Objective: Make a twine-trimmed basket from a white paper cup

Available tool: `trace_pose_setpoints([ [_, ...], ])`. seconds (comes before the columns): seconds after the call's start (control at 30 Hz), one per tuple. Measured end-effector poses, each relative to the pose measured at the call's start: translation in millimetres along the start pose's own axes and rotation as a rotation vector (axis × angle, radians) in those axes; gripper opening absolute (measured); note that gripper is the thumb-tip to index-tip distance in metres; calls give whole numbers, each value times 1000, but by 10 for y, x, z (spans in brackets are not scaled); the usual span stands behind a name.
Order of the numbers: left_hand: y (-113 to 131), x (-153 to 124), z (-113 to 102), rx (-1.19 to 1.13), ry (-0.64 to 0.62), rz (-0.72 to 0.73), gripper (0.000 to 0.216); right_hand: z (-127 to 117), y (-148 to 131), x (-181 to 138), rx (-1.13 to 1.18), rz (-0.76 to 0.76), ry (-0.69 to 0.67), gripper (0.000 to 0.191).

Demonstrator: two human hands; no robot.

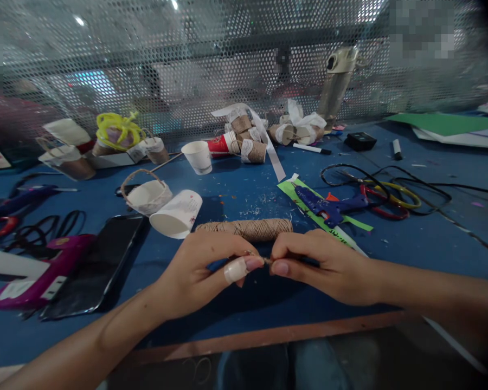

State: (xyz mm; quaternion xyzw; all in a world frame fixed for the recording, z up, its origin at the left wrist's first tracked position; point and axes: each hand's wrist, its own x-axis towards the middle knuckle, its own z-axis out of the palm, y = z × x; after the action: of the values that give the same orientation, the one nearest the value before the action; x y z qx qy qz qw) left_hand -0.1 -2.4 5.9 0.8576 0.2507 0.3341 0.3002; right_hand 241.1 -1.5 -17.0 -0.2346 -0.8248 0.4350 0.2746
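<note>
My left hand (215, 265), with a pale bandage round its thumb, pinches a short piece of brown twine (267, 261) between thumb and fingers. The twine's other end is pinched by my right hand (321, 265), only a small gap away. Both hands hover over the front part of the blue table. Just behind them lies a roll of brown twine (252, 229) on its side, partly hidden by my fingers. Left of the roll are a white paper cup (178, 214) lying tipped over and a small cup basket (148, 197) with a twine handle.
A blue glue gun (329, 206) rests on green paper at right, near scissors (394, 195) and black cables. At left lie a black phone (100, 265) and a magenta pouch (61, 265). Several cups and twine-wrapped pieces line the back, before a perforated metal screen (211, 70).
</note>
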Motion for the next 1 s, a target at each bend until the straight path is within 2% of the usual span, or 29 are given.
trace_pose_setpoints([
  [0.3, -23, 18, 6, 40, -83, 51, 20, 0, -22, 15, -33, -9, -49, 18],
  [0.6, 12, 11, 11, 217, 37, 46, 12, 0, -6, -3, -17, 17, 8, 13],
  [0.87, -8, -43, -17, 199, 74, 15, 12, 12, -19, 3, -55, 51, 77, 21],
  [1.0, 5, -35, -25, 158, 74, 15, 13, 24, -25, -8, -21, 88, 104, 19],
])
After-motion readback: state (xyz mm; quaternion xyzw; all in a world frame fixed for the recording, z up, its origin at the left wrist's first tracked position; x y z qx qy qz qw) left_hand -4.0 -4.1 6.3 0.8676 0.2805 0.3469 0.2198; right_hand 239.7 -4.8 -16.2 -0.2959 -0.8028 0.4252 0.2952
